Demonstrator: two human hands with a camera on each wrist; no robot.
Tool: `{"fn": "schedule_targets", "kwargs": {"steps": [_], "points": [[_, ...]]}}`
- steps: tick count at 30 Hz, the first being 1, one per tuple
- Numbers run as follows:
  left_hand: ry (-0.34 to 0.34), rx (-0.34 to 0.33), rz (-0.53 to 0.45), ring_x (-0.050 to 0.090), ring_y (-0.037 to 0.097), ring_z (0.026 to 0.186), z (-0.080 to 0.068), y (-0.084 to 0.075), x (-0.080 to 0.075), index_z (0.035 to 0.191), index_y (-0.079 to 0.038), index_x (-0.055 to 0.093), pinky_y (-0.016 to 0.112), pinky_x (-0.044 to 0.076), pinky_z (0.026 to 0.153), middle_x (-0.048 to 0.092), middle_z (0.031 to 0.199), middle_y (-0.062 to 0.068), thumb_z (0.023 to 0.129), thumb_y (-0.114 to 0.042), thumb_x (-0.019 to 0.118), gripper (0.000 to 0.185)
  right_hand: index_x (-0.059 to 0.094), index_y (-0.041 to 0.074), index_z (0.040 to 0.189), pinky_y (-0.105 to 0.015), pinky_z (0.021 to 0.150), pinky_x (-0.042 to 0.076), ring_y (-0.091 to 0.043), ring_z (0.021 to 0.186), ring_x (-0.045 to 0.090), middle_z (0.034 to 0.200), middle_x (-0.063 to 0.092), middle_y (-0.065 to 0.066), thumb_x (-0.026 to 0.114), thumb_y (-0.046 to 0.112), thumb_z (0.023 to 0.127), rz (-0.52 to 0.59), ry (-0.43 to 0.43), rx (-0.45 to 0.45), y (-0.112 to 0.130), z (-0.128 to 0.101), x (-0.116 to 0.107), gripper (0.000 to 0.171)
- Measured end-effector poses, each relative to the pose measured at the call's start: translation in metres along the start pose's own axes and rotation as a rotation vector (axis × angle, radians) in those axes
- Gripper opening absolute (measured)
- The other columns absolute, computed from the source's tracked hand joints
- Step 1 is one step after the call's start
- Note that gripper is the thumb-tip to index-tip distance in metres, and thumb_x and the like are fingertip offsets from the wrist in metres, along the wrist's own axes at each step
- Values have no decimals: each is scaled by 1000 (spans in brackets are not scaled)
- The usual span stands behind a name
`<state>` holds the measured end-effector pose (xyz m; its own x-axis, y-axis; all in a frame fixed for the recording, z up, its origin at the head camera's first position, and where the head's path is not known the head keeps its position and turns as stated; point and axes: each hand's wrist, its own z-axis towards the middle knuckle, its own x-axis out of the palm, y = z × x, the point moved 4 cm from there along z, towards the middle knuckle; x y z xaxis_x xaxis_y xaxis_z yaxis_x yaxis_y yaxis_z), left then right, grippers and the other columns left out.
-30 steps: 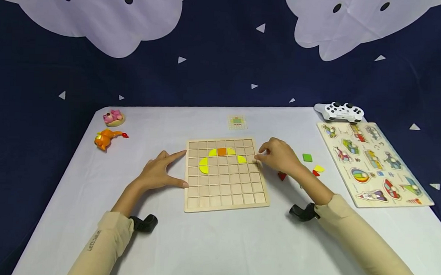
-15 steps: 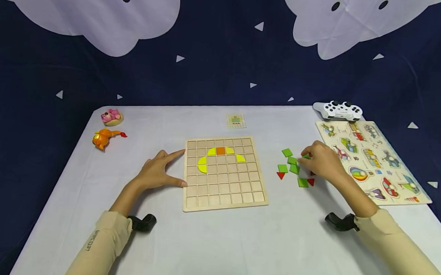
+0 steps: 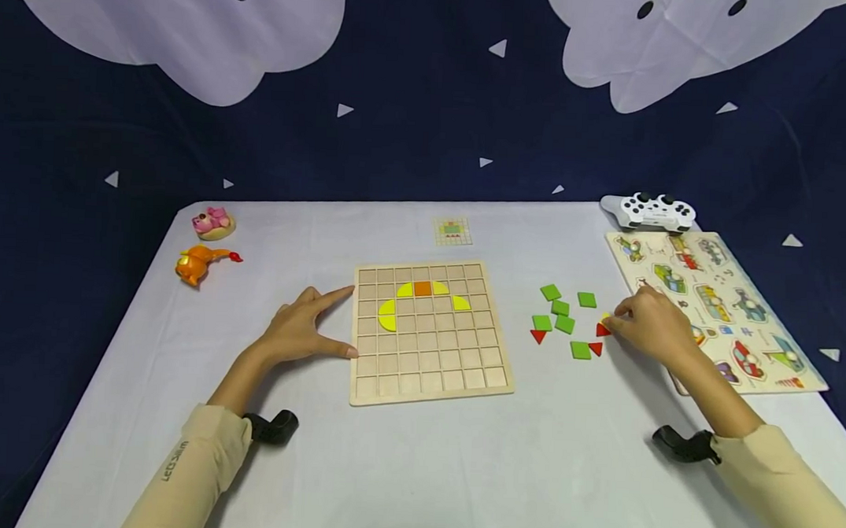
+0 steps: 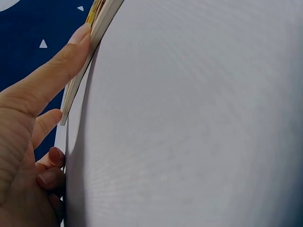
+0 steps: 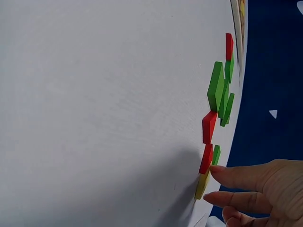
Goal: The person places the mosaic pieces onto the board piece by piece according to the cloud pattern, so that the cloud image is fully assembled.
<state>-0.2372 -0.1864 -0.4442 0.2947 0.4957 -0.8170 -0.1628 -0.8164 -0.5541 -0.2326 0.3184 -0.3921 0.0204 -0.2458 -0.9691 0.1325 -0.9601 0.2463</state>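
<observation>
A wooden grid board (image 3: pixel 432 375) lies mid-table with yellow curved pieces (image 3: pixel 388 316) and an orange square (image 3: pixel 423 289) set in its upper rows. My left hand (image 3: pixel 307 326) rests flat on the table, index finger and thumb spread against the board's left edge (image 4: pixel 102 19). To the board's right lie loose green squares (image 3: pixel 564 324) and red triangles (image 3: pixel 538 337). My right hand (image 3: pixel 647 321) is at the right end of this cluster. Two of its fingertips (image 5: pixel 215 169) pinch a yellow piece (image 5: pixel 202 186) that lies on the table beside a red triangle (image 5: pixel 209 126).
A picture peg puzzle (image 3: pixel 719 308) lies just right of my right hand, with a white game controller (image 3: pixel 655 213) behind it. A small pattern card (image 3: pixel 453 231) sits beyond the board. An orange toy (image 3: pixel 199 264) and a pink toy (image 3: pixel 213 222) are at the far left.
My right hand left the board's right edge, moved right across the loose pieces, and now pinches the yellow piece. The left hand has stayed put.
</observation>
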Motion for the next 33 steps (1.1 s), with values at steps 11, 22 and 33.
{"fn": "schedule_targets", "kwargs": {"steps": [11,22,33], "points": [[-2,2,2,44,23,88,0,2,0,155,-27,36,40,33,81,47,106,10,63,-59,87,109,75,-3,85,-49,66,44,-32,83,56,89,61,-20,77,25,84,18,5,4,4,1,6,28],[-3,-2,-9,43,23,88,-2,-1,-2,155,-27,36,41,33,82,46,104,9,63,-58,87,109,72,-1,75,-44,57,41,-31,75,55,83,57,-18,78,26,81,20,-35,21,7,6,6,28],[-2,-3,-15,41,22,85,-1,-1,-2,154,-28,37,38,31,80,45,100,8,63,-57,87,108,72,-3,76,-40,58,42,-27,71,55,81,59,-14,79,21,76,22,-97,-72,17,6,7,24]]}}
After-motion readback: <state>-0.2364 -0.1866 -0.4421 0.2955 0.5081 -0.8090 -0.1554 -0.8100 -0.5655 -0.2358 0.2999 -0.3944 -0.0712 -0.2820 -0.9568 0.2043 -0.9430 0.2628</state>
